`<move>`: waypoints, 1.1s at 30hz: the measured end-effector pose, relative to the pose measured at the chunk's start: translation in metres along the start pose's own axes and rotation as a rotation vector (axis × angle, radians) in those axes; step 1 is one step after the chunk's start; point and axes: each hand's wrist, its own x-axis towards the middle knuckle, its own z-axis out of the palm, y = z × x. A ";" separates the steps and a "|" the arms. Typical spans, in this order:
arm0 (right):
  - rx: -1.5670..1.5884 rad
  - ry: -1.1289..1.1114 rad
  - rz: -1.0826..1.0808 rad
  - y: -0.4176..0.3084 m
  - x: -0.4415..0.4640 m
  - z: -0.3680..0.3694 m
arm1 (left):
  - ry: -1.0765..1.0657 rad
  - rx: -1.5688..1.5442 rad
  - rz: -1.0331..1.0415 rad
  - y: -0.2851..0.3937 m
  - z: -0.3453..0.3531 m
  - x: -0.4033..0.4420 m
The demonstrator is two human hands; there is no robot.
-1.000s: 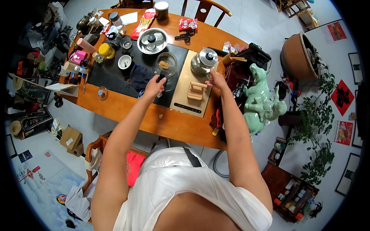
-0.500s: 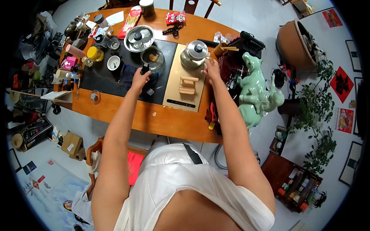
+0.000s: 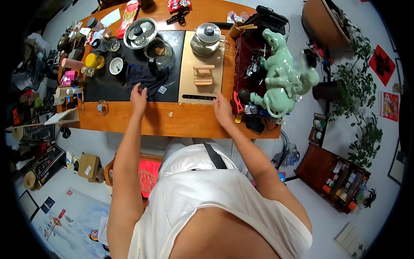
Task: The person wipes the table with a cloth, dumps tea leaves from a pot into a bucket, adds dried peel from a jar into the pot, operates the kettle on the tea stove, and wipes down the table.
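Observation:
My left hand [image 3: 139,99] is at the front edge of a crumpled dark blue cloth [image 3: 144,77] on the black mat, fingertips slightly apart and nothing visible between them. Beyond the cloth stands a glass teapot [image 3: 165,56] with a black handle and brown contents. My right hand [image 3: 222,108] reaches with a finger to the right end of the black control strip [image 3: 198,97] on a gold electric hob [image 3: 184,73]; it holds nothing. A lidded glass kettle [image 3: 205,45] rests at the back of this hob, and a small wooden rack [image 3: 203,76] sits nearer me.
A steel pan [image 3: 141,32], a white cup [image 3: 116,66] and a yellow-capped jar [image 3: 95,61] stand to the left. On the right, a large green ceramic figure [image 3: 282,73] rises beside a dark red tray [image 3: 246,64]. A small jar [image 3: 102,107] sits by the front edge.
My left hand has let go of the teapot's handle and come back toward me to the cloth. My right hand has moved from the kettle's handle to the hob's control strip. The view has shifted.

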 end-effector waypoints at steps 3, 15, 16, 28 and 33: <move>-0.202 -0.067 0.053 0.013 -0.024 0.016 | -0.015 0.192 0.087 -0.001 -0.030 -0.029; -0.588 -0.093 0.194 0.021 -0.025 0.057 | -0.186 0.563 0.322 -0.048 -0.075 -0.076; -0.607 -0.078 0.194 0.020 -0.026 0.059 | -0.191 0.574 0.329 -0.050 -0.078 -0.078; -0.604 0.011 0.139 0.009 -0.027 0.066 | -0.396 0.818 0.255 -0.067 -0.107 -0.086; -0.609 -0.181 0.063 -0.026 -0.040 0.093 | -0.485 0.898 0.236 -0.069 -0.111 -0.090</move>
